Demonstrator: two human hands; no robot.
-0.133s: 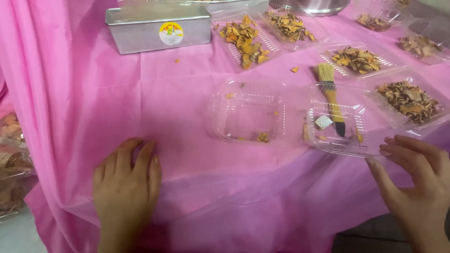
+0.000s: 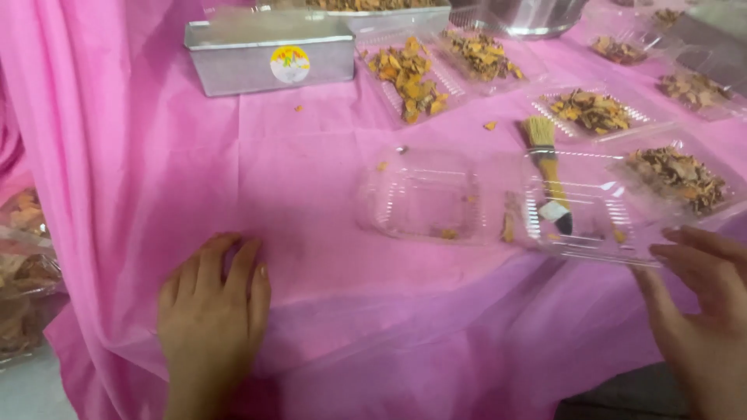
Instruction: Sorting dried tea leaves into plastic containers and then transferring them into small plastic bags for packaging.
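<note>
left hand [image 2: 212, 307]: lower left, flat on the pink cloth [image 2: 311, 179], fingers spread, holding nothing, unmoved.
right hand [image 2: 700, 311]: lower right, fingers loose, now touching the open clear container [image 2: 436, 198].
brush [image 2: 548, 171]: unmoved, lying in its lid half, right of centre.

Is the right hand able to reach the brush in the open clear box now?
Probably yes. The right hand is at the near edge of the open clear box, and the brush lies uncovered in its right half, with nothing between them.
</note>
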